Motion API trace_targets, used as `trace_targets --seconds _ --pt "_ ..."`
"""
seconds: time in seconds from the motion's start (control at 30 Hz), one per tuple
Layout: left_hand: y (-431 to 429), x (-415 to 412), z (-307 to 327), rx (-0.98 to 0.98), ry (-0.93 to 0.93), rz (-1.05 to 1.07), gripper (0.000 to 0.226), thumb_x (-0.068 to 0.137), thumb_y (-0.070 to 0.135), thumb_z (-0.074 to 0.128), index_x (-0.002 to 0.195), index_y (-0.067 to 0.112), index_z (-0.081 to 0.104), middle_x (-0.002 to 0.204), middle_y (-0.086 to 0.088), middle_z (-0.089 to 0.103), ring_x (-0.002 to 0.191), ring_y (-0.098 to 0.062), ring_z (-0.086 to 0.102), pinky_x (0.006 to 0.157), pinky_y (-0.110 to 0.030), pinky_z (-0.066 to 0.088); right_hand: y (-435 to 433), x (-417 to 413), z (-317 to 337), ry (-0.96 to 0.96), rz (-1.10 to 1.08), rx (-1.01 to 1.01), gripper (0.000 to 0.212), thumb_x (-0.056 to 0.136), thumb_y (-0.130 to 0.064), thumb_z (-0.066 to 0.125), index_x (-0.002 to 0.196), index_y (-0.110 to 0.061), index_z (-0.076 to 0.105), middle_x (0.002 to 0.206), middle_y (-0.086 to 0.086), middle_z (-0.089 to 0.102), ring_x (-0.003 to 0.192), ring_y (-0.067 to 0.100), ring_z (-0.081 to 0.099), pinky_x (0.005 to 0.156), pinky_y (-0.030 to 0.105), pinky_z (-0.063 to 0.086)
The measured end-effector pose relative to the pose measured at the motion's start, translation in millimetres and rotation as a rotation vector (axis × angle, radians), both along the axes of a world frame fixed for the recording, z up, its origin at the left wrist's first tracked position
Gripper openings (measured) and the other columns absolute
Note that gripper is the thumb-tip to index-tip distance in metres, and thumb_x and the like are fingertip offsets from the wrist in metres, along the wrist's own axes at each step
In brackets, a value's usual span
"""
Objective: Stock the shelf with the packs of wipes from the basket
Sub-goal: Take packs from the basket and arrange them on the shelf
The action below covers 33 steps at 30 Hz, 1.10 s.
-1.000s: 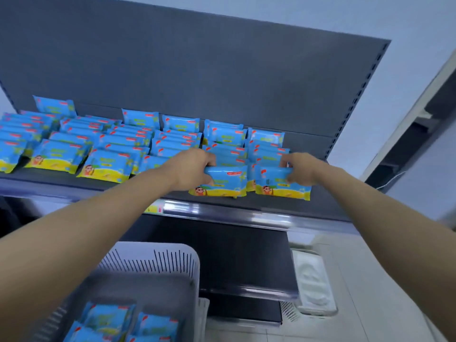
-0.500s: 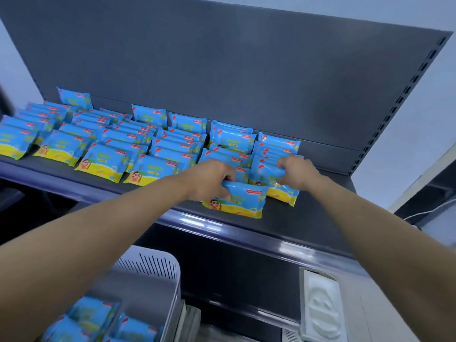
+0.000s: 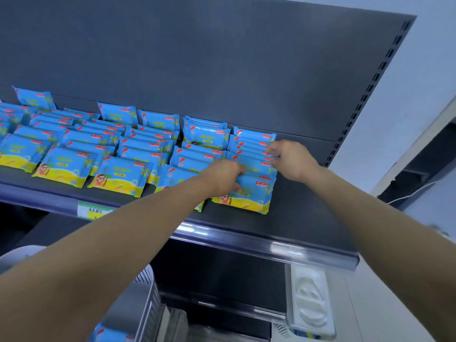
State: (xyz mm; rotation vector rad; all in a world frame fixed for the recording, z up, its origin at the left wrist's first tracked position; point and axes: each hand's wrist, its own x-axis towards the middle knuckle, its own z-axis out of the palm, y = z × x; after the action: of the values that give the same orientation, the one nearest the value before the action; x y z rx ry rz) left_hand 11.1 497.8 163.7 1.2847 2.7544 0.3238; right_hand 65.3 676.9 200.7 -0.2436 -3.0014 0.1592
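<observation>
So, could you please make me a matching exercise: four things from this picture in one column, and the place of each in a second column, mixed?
Things:
1. left hand
2. right hand
3. price tag
4. basket

Places:
A. on the front rail of the shelf
B. at the bottom, below the shelf
C. on the front pack of the rightmost row
D. further back on the right edge of that row

Pairs: 1-C, 2-D, 3-A, 4-B
</observation>
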Motion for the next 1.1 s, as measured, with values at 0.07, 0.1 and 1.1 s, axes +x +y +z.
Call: trace_targets --seconds 0.07,0.1,1.1 --pt "7 -4 -5 -0.041 0.117 -0.005 0.041 0.083 0.029 0.064 0.12 0.014 0.053 0.12 -0.007 0.055 0.112 -0.027 0.05 0.094 -0.036 0.035 -2 9 3 0.029 0.011 0.015 0.029 0.09 -0.021 0.056 0.119 -0.016 0.059 0.121 0.005 0.06 0.11 0.027 0.056 0.095 0.04 0.043" --pt "9 -4 -7 -0.055 0.16 -0.005 0.043 0.083 0.028 0.063 0.122 0.013 0.051 0.122 -0.007 0.052 0.116 -0.027 0.047 0.098 -0.036 0.032 -4 12 5 0.042 0.018 0.023 0.029 0.091 -0.021 0.055 0.12 -0.016 0.059 0.12 0.005 0.06 0.109 0.027 0.056 0.094 0.04 0.043" --pt "-325 71 30 0.42 0.469 -0.033 0.04 0.077 0.03 0.065 0.11 0.008 0.058 0.103 -0.012 0.062 0.098 -0.028 0.054 0.088 -0.035 0.037 -316 44 -4 0.353 0.46 0.067 0.034 0.084 -0.02 0.06 0.115 -0.006 0.059 0.11 0.014 0.06 0.108 0.034 0.053 0.09 0.041 0.038"
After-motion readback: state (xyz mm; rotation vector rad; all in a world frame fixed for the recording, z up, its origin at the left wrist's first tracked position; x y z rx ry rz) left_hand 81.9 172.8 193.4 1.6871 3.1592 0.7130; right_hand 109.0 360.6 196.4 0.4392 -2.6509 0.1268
